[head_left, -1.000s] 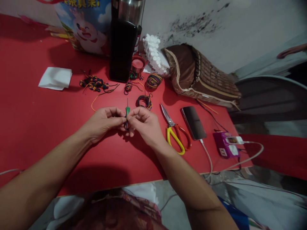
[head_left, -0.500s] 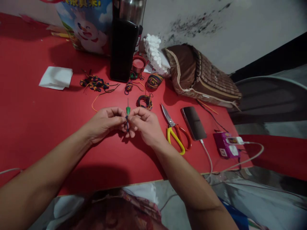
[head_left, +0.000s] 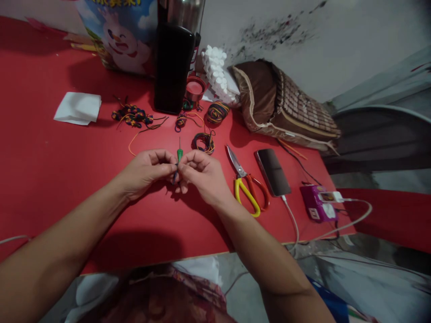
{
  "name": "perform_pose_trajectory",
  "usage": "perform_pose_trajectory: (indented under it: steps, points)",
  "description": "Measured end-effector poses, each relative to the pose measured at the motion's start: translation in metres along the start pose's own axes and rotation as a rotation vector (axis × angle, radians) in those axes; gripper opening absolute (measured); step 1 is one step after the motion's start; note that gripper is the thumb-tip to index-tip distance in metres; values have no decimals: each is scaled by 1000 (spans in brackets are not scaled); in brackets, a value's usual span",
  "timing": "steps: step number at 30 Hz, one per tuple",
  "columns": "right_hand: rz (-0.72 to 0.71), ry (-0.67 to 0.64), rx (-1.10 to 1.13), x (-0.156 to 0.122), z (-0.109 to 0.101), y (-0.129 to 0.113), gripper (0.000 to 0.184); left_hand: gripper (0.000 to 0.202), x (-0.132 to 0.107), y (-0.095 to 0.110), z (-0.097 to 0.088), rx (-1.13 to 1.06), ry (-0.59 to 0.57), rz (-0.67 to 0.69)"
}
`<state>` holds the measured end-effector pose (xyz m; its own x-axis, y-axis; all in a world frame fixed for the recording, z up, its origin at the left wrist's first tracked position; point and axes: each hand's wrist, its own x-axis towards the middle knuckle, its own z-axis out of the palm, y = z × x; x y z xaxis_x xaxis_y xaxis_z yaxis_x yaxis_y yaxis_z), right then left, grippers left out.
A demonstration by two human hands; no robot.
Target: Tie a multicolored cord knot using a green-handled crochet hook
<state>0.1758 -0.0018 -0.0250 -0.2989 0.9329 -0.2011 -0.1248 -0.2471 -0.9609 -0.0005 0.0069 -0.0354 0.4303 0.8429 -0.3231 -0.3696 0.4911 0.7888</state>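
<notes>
My left hand [head_left: 150,172] and my right hand [head_left: 202,175] meet at the middle of the red table, fingertips pinched together. Between them is a small piece of dark cord [head_left: 175,176], mostly hidden by the fingers, and both hands are closed on it. Just beyond the fingertips a green-handled awl [head_left: 180,154] points its thin metal tip away from me; whether a finger touches it I cannot tell. Past my hands lie a coil of dark and orange cord [head_left: 203,143], a wound ball of cord [head_left: 217,112] and a knotted cord bundle [head_left: 132,115].
Yellow-and-red-handled scissors [head_left: 247,183] lie right of my hands, beside a charging phone [head_left: 272,172]. A purple box [head_left: 318,204] sits at the right edge. Behind stand a black phone [head_left: 173,69], a printed bag [head_left: 123,40] and a brown cushion [head_left: 286,101]. Folded white paper [head_left: 78,108] lies left.
The loop of dark cord below my fingertips has shifted slightly to the left. My hands stay almost in the same place, still pinching.
</notes>
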Motion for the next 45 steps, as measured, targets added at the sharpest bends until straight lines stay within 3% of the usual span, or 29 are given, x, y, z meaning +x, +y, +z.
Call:
perform_pose_trajectory:
  steps: [6,11,16,21,27,36,45]
  points:
    - [-15,-46,41,1,-1,3,17,19,0,2,-1,-45,-24,-49]
    - [-79,-74,-18,1,-7,3,20,22,1,5,0,-101,39,-72]
    - [-308,-112,-275,-4,-18,-3,12,20,1,7,-1,-127,76,-117]
    - [-599,-125,-679,-8,-22,-6,22,13,-1,8,-1,-155,90,-117]
    - [-741,-162,-713,-3,-23,-2,16,14,1,8,-3,-159,78,-125]
    - [-732,-98,-651,-3,-17,3,8,24,1,6,0,-139,77,-110]
    - [-709,-156,-688,-3,-19,1,6,23,2,4,-3,-144,33,-126]
